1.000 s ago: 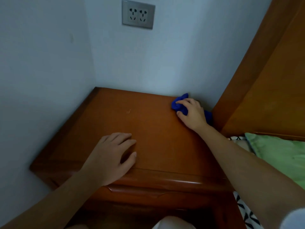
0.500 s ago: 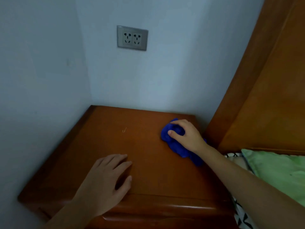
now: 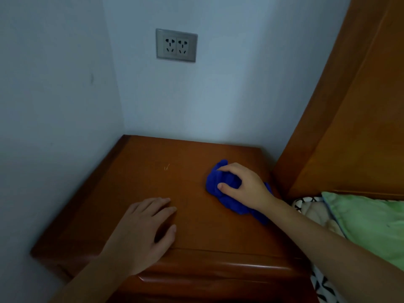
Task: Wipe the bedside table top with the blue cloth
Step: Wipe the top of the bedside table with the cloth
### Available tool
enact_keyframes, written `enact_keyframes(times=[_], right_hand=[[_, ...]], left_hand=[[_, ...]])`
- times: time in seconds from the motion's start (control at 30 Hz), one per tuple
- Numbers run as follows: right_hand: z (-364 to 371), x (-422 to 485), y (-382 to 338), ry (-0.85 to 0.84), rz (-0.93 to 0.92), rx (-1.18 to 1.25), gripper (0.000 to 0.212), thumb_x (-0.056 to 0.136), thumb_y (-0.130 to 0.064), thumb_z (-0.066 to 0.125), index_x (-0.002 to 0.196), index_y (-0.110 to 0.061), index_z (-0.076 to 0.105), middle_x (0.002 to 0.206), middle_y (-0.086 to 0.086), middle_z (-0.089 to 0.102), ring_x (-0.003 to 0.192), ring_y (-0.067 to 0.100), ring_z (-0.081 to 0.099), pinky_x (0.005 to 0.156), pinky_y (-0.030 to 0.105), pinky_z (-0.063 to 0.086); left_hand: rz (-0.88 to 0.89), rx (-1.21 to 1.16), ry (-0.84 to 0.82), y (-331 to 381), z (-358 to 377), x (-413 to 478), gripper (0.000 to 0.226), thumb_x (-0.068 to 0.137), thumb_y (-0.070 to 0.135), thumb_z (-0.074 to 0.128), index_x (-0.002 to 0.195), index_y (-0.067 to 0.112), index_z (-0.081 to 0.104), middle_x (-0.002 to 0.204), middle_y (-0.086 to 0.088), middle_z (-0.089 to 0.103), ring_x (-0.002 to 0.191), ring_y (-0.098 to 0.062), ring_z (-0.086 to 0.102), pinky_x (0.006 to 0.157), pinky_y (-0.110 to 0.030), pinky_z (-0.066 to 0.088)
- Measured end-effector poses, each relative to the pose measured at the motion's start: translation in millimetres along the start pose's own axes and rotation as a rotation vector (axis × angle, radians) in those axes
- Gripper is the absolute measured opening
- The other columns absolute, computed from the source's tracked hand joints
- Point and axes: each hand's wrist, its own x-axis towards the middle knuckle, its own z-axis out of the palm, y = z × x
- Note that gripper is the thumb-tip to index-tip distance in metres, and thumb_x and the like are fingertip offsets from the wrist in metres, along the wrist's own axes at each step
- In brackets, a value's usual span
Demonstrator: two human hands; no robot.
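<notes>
- A dim corner of pale walls (image 3: 54,106) holds a brown wooden worktop (image 3: 196,228), with a wall socket (image 3: 176,45) high above its far edge.
- The fingers (image 3: 227,169) of the right hand (image 3: 244,186) are curled over the blue cloth (image 3: 215,185), with the thumb pinching it from the near side. The cloth is clamped and bunched beneath them.
- The cloth sits on the right part of the worktop, directly under the fingers. Its long axis runs on a slant, from a lump just beyond and left of the fingertips to a tail that trails under the wrist, towards the near right.
- Bare wood stretches left of the fingers, so the next stroke most likely goes that way, led by the cloth's broad side.
- A small pale scratch (image 3: 166,166) marks the wood left of the fingers and slightly beyond them.
- The left hand (image 3: 144,232) lies flat on the wood to the near left, its fingers straight and holding nothing. It is well apart from the cloth but would block a sweep to the front left corner.
- Close on the right of the fingers rises the wooden headboard (image 3: 349,127), which limits any stroke that way.
- Nearer than the headboard lie a green pillow (image 3: 367,219) and a patterned sheet (image 3: 302,203).
</notes>
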Motion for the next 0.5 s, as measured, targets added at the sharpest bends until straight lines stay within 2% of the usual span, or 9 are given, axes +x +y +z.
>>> enact_keyframes(times=[0.07,0.13,0.2,0.3,0.43,0.5], right_hand=[[-3,-9,-2,-0.025,-0.032,0.000,0.047,0.087,-0.059,0.064,0.128,-0.036,0.061,0.122,-0.025,0.061,0.115,-0.003,0.057,0.097,0.020,0.043],[-6,-6,0,-0.026,-0.018,-0.005,0.047,0.086,-0.057,0.064,0.126,-0.033,0.063,0.120,-0.020,0.062,0.113,0.001,0.058,0.098,0.025,0.045],[-7,6,2,0.004,0.016,-0.029,0.047,0.088,-0.054,0.064,0.128,-0.029,0.064,0.121,-0.014,0.063,0.113,0.006,0.058,0.098,0.029,0.045],[-3,22,2,0.066,0.053,-0.088,0.045,0.093,-0.046,0.063,0.135,-0.030,0.060,0.128,-0.010,0.062,0.120,0.010,0.055,0.097,0.027,0.041],[3,18,-13,0.041,-0.009,-0.127,0.043,0.094,-0.044,0.062,0.136,-0.031,0.060,0.131,-0.013,0.062,0.119,0.008,0.053,0.100,0.032,0.044],[7,4,-24,0.005,-0.091,-0.100,0.046,0.093,-0.049,0.063,0.135,-0.032,0.059,0.132,-0.016,0.060,0.120,0.005,0.052,0.102,0.028,0.043]], left_hand=[[0.001,-0.010,-0.007,-1,0,0,0.051,0.096,0.057,0.035,0.133,0.033,0.061,0.142,0.014,0.053,0.134,-0.006,0.043,0.108,-0.030,0.029],[-0.001,-0.014,-0.014,-2,1,0,0.051,0.096,0.057,0.035,0.133,0.033,0.060,0.142,0.013,0.053,0.134,-0.007,0.042,0.108,-0.031,0.029],[-0.002,-0.015,-0.019,-2,2,0,0.051,0.096,0.057,0.036,0.134,0.032,0.060,0.144,0.013,0.052,0.135,-0.007,0.041,0.109,-0.032,0.029],[-0.001,-0.025,-0.005,-1,1,-1,0.050,0.096,0.056,0.037,0.133,0.032,0.061,0.142,0.012,0.054,0.134,-0.007,0.042,0.109,-0.032,0.031],[0.011,-0.044,-0.001,0,-1,0,0.050,0.096,0.056,0.037,0.134,0.032,0.060,0.142,0.012,0.053,0.135,-0.006,0.041,0.110,-0.032,0.033],[0.010,-0.053,0.008,1,-1,-1,0.050,0.096,0.056,0.038,0.134,0.031,0.060,0.142,0.011,0.054,0.134,-0.006,0.042,0.110,-0.033,0.034]])
